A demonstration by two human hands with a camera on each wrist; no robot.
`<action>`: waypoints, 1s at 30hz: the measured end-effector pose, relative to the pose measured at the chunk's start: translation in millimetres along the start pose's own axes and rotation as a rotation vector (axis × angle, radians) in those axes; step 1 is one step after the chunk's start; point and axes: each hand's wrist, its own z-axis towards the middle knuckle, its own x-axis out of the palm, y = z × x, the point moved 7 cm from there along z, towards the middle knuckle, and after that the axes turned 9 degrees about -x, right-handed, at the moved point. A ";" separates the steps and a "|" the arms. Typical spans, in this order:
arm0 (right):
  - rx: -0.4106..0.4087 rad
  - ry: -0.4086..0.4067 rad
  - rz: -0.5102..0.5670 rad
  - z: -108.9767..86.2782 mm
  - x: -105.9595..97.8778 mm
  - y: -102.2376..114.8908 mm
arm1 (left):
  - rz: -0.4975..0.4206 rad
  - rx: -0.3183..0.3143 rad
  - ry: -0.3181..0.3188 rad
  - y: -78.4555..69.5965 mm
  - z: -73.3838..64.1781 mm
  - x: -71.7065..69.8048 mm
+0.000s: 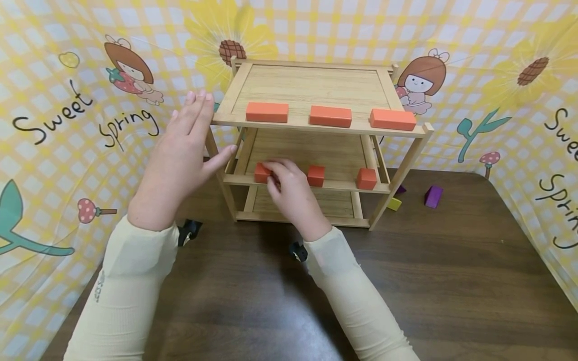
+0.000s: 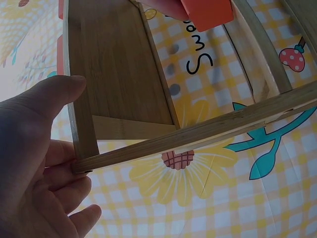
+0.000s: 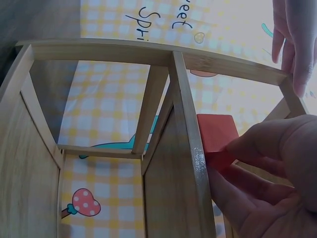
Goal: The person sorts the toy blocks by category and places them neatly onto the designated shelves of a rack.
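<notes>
A three-tier wooden shelf rack (image 1: 316,90) stands on the dark table. My right hand (image 1: 293,193) pinches a red-orange block (image 3: 216,131) between thumb and fingers at the left end of the middle shelf's front edge. In the right wrist view the block sits against the shelf board. My left hand (image 1: 180,145) is at the rack's top left corner, fingers extended and thumb apart. In the left wrist view its thumb (image 2: 64,94) lies at the board's edge, and the other fingers are by the corner end.
Three long orange blocks (image 1: 330,116) line the top shelf's front edge. On the middle shelf sit two more blocks, one central (image 1: 316,176) and one at right (image 1: 367,178). A yellow block (image 1: 394,203) and a purple block (image 1: 433,196) lie right of the rack. Patterned cloth (image 1: 496,150) surrounds it.
</notes>
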 end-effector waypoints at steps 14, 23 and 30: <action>-0.006 -0.006 0.000 0.6 -1.1 0.9 | -0.001 0.003 -0.009 -0.3 -0.4 -0.8; -0.008 -0.007 0.007 -0.7 -3.2 1.3 | -0.005 0.001 -0.008 0.6 -1.5 -0.5; -0.017 -0.028 0.007 -4.5 -7.6 1.3 | -0.004 0.001 -0.007 0.3 -0.6 -0.1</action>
